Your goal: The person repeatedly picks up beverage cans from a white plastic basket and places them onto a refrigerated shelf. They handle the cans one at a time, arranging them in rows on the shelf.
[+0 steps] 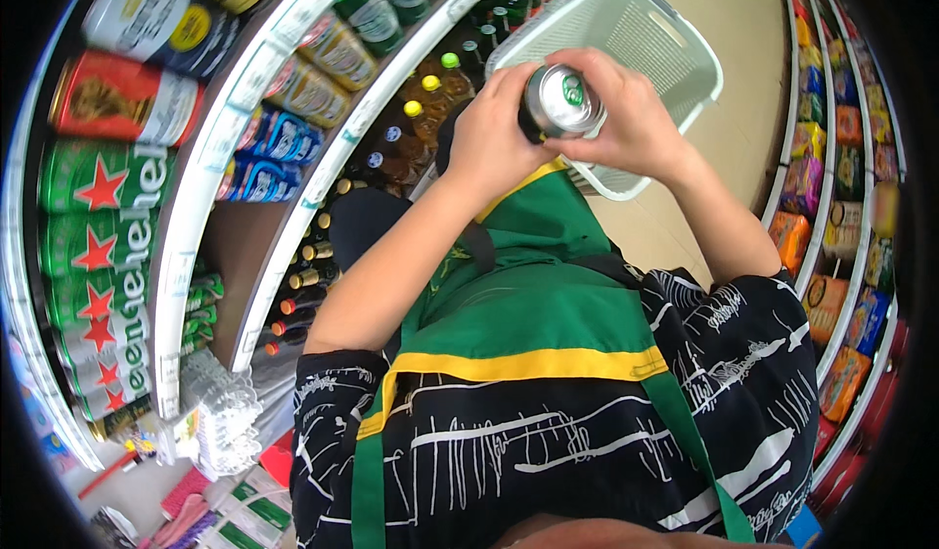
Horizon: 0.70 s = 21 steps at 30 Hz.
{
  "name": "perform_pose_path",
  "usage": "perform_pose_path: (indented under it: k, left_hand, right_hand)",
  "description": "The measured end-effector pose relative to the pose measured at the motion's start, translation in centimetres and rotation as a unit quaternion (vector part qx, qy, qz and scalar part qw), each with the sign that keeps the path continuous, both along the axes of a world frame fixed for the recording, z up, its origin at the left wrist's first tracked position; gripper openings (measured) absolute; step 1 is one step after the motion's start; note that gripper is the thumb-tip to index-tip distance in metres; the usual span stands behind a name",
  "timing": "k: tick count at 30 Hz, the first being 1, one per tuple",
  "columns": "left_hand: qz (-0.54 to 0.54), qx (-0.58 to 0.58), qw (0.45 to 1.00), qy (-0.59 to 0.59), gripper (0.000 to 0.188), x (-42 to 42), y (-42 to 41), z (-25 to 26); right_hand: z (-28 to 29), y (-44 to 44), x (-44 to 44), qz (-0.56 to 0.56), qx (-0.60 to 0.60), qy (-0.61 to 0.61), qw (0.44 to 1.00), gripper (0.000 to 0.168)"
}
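Observation:
A dark drink can (pixel 563 103) with a silver top and a green pull tab is held upright between both of my hands, its lid facing the camera. My left hand (pixel 495 127) wraps its left side. Around the right side and the rim are the fingers of my right hand (pixel 627 113). Beneath and behind the hands stands a pale grey-green plastic basket (pixel 700 58) with slotted walls; what lies under my hands in it is hidden.
Curved shelves at the left carry green beer cans (pixel 95 248), a red can (pixel 125 102), blue cans (pixel 282 135) and bottles (pixel 433 98) with yellow and green caps. Packaged goods (pixel 807 138) fill shelves at the right, across a tiled floor (pixel 741 58).

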<state>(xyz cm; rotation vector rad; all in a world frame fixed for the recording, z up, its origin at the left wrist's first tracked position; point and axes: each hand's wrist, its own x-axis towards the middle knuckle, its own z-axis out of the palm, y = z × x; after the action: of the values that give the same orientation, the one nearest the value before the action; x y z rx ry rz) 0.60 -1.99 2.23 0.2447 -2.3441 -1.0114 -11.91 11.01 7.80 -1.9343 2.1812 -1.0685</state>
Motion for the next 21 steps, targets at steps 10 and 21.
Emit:
perform_pose_path:
  k: [10, 21]
  left_hand:
    - [-0.154, 0.051, 0.974, -0.156, 0.074, -11.4, 5.6, -5.3]
    - [-0.149, 0.223, 0.875, -0.403, 0.056, -14.8, 7.6, -12.4]
  right_hand:
    - [-6.4, 7.6, -8.3, -0.181, 0.105, -0.084, 0.974, 0.061]
    - [-17.1, 7.4, -12.0, -0.156, 0.309, -0.059, 0.936, 0.061]
